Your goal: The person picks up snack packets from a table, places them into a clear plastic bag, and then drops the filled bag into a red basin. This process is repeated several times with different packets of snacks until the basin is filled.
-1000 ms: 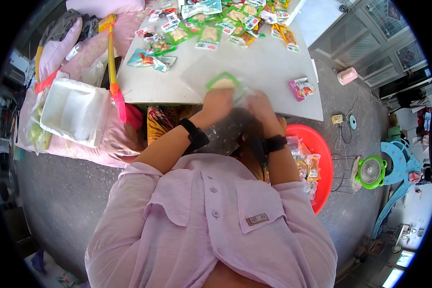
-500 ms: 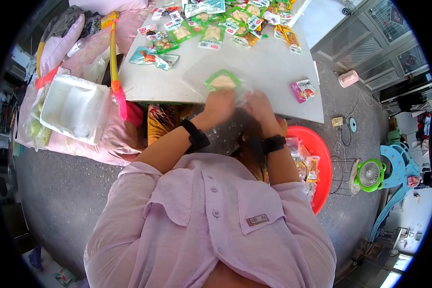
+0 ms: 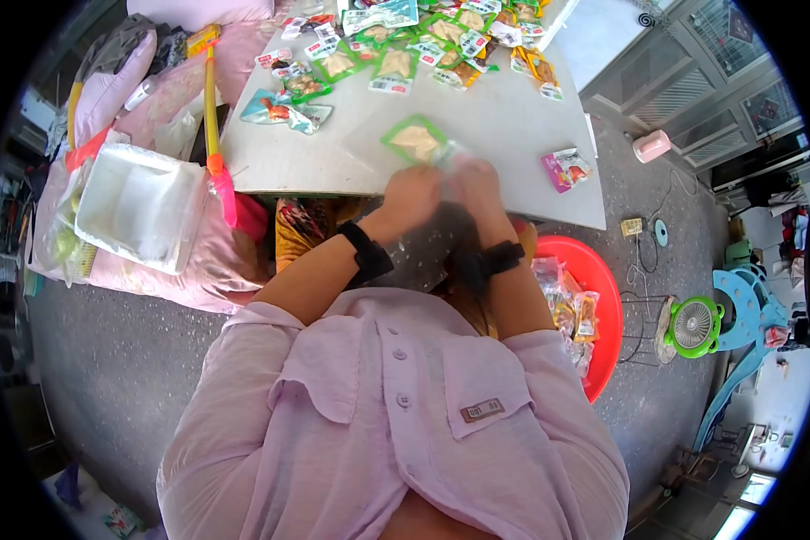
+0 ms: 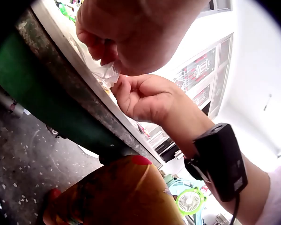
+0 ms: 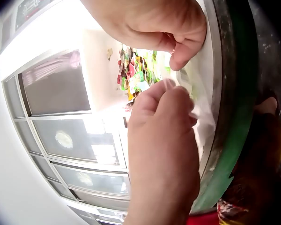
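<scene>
At the table's near edge, both hands work on a clear plastic bag [image 3: 366,148]. A green-edged packet of pale food [image 3: 416,139] shows within the bag's outline, just beyond the knuckles. My left hand [image 3: 412,193] pinches the bag's near edge with curled fingers. Close beside it, my right hand [image 3: 479,191] pinches the same edge, blurred in the head view. In the left wrist view a crinkled strip of clear plastic [image 4: 106,74] stretches between the two sets of fingertips. A black wrist camera [image 4: 221,159] sits on the right forearm.
Many food packets [image 3: 394,67] cover the table's far side. A purple packet [image 3: 566,169] lies at the right on the white table [image 3: 513,126]. A red basin [image 3: 607,315] with packets stands on the floor at right. A white foam box [image 3: 139,209] sits left on pink bedding.
The green-edged packet and clear bag have shifted slightly away from the body, showing more of the packet. The right hand has moved a little up and left, closer to the left hand.
</scene>
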`<action>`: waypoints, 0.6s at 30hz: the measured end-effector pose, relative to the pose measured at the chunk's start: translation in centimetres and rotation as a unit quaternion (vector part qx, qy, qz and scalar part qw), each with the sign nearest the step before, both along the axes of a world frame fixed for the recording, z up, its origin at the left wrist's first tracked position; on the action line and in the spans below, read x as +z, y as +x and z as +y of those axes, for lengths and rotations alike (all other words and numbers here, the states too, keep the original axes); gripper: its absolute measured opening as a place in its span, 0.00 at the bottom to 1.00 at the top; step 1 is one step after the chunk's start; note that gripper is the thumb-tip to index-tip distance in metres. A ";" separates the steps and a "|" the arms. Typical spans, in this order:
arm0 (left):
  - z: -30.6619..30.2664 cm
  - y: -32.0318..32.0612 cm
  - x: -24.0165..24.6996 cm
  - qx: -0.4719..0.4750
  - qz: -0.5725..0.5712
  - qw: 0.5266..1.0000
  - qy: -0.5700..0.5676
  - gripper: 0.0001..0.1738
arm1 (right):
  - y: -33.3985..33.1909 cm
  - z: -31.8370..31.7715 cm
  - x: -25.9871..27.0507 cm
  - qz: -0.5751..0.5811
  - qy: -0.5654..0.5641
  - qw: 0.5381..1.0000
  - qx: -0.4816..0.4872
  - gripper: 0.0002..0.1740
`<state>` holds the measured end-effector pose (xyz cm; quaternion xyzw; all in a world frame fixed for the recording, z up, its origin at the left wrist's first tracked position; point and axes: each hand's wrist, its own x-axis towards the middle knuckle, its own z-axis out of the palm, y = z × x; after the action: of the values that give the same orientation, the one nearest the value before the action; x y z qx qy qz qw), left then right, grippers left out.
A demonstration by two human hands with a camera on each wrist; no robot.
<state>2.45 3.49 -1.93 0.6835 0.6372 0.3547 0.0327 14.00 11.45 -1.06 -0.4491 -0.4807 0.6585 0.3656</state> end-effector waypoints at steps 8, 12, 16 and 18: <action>0.0 -1.0 0.9 -0.014 -0.040 0.998 -0.038 0.10 | -0.5 2.1 -2.7 -0.003 0.226 0.949 0.218 0.10; 0.2 -2.2 0.8 -0.020 0.043 0.998 -0.043 0.15 | 0.0 3.0 -0.6 -0.092 0.081 0.973 0.193 0.11; -0.3 -2.9 0.3 -0.046 0.094 0.993 -0.057 0.21 | 1.2 5.5 1.3 -0.090 0.074 0.982 0.149 0.10; -0.3 -2.9 0.1 -0.055 0.101 0.992 -0.051 0.23 | 0.1 7.1 2.3 -0.124 0.110 0.979 0.121 0.11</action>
<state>-0.46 3.21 -1.84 0.7476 0.6155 0.2483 0.0222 14.12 18.52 1.23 -0.4229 -0.6427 0.5802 0.2674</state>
